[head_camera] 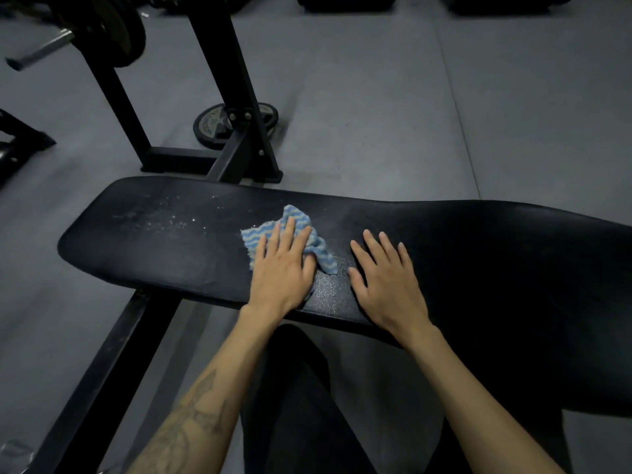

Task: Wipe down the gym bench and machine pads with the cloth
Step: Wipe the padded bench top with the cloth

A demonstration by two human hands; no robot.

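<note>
Hands are lying flat on the bench (171, 241), fingers straight and spread; the left hand (282, 268) is pressing the cloth (294, 217) against the pad's middle, the right hand (386, 278) is resting bare just beside it; both forearms are reaching in from below. One blue-and-white cloth is showing, one plate (212, 126) is lying on the grey floor (376, 114) behind the black frame (236, 97); wet specks are glinting on the pad's left part.

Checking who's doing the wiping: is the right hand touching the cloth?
Apart. The head view shows bare bench pad between the right hand and the cloth.
</note>
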